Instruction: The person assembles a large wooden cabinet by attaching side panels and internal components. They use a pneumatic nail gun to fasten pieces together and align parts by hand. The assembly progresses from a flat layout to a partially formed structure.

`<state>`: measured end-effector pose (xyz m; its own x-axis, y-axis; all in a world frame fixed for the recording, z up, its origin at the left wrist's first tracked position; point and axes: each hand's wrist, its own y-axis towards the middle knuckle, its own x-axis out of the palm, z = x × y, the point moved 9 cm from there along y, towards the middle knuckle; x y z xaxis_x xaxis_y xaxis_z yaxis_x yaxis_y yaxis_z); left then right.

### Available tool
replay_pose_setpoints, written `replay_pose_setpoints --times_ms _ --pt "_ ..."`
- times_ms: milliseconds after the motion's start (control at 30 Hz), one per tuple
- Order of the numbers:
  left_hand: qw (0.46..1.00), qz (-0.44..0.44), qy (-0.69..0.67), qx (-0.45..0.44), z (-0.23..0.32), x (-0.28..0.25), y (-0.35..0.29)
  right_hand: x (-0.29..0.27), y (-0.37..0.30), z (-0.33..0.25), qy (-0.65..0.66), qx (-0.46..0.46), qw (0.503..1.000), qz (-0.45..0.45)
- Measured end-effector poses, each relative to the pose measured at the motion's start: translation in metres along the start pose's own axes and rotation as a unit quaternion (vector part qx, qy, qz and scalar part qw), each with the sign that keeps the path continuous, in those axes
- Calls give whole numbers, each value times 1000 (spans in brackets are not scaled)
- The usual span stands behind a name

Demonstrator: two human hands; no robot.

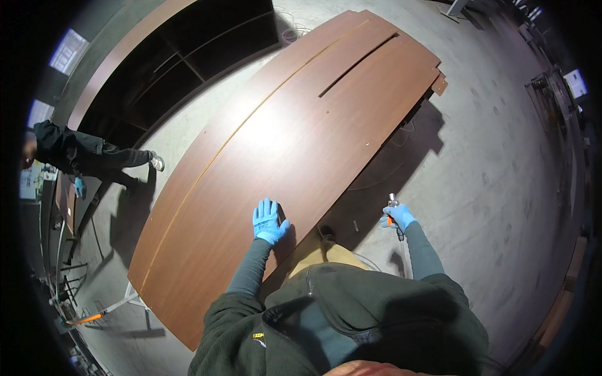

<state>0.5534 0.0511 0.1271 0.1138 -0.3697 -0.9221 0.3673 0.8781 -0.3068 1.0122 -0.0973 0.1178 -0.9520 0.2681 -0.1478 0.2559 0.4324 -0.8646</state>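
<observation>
My left hand (268, 224), in a blue glove, lies flat with fingers stretched out on a long brown wood-grain panel (295, 147). A long pale groove or strip runs along the panel's left part, and a dark narrow slot is cut toward its far end. Out past the panel's right edge, my gloved right hand (401, 218) is closed round a hand-held air tool (393, 200) with a silver head and an orange part. A thin hose (405, 255) hangs down from it. The tool's exact kind is hard to make out.
At the left, another person (94, 150) in dark clothes and a blue glove stands beside a work surface. A large dark cabinet-like frame (188, 69) stands at the far left. Under the panel's near left end is a light metal support (125, 299). Grey concrete floor (495, 188) stretches right.
</observation>
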Motion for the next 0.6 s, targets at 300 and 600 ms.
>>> replay_pose_setpoints --times_ms 300,600 --pt "992 -104 10 -70 88 54 59 -42 24 -74 -122 -23 992 -21" --pt "952 -136 39 -270 113 51 77 -142 138 -173 -87 -51 990 -97"
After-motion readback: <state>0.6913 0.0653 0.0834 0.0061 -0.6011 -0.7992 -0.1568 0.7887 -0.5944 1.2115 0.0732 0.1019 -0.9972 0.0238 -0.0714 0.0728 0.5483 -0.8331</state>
